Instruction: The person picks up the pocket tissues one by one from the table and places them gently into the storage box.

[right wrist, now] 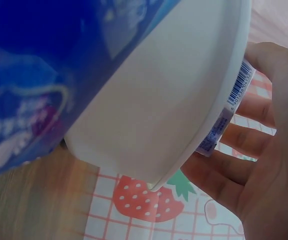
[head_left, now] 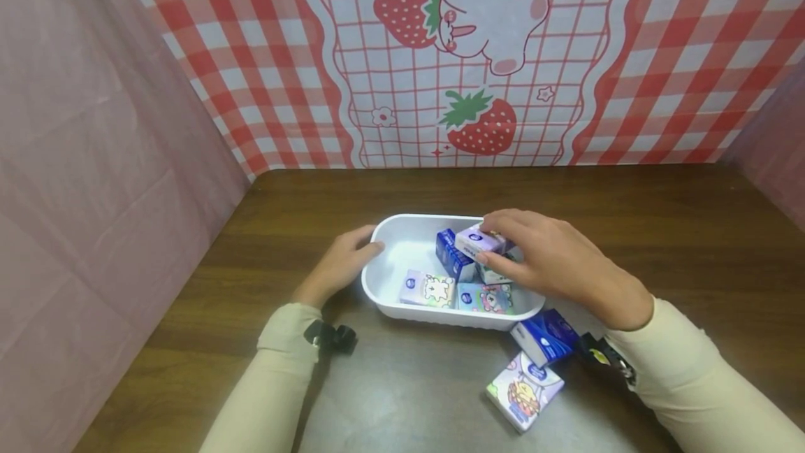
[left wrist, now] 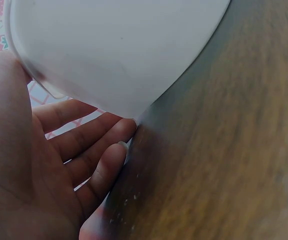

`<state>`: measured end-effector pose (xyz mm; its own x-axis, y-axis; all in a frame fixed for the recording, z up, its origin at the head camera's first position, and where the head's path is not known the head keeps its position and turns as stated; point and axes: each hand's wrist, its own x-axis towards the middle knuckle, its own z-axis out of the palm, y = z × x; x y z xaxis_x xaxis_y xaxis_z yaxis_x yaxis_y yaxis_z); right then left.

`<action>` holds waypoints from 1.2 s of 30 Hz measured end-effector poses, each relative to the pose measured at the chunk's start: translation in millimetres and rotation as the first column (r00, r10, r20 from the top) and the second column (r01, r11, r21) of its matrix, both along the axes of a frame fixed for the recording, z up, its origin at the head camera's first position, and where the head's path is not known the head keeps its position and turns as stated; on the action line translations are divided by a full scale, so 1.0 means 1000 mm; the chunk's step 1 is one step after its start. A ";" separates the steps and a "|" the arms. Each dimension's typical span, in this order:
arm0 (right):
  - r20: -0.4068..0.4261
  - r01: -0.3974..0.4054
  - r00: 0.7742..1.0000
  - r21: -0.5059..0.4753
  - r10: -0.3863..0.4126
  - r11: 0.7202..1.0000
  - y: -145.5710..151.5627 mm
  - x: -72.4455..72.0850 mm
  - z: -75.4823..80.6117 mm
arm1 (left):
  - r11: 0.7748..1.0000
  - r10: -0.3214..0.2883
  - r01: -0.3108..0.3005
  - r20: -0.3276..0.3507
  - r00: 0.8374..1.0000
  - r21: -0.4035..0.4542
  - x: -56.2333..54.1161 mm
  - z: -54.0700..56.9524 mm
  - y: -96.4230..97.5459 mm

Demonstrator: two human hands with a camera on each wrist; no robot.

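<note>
A white oval plastic tub [head_left: 397,257] stands on the table. My left hand [head_left: 342,256] grips its left end, thumb over the rim and fingers along the outside wall. Over the tub's right part, my right hand [head_left: 556,257] pinches a purple-and-white tissue pack [head_left: 473,240] between thumb and fingers; in the right wrist view, the pack's barcode side [right wrist: 240,82] shows past the rim. Below it in the tub are a dark blue tissue pack [head_left: 454,256], a pale one with a white cartoon animal [head_left: 434,290], a light blue one [head_left: 486,298] and a partly hidden pack [head_left: 495,272].
Outside the tub, near its right front, a blue tissue pack [head_left: 546,338] leans by the wall. A lilac cartoon tissue pack [head_left: 525,390] lies in front of that. Behind the wooden table [head_left: 314,191] hangs a red-and-white checked cloth [head_left: 264,40] with strawberries.
</note>
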<state>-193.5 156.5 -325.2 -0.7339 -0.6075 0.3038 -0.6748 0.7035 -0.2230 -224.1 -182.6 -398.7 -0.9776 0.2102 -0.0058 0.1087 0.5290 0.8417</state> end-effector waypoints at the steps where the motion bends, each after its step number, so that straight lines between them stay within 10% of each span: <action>1: 0.000 -0.004 1.000 0.002 0.004 1.000 0.000 0.000 0.000 | 1.000 0.003 -0.003 0.001 1.000 0.001 0.000 0.000 0.000; 36: 0.092 -0.038 0.995 0.070 0.031 0.997 0.000 0.002 -0.003 | 1.000 0.010 -0.010 0.025 1.000 0.001 0.000 0.000 0.001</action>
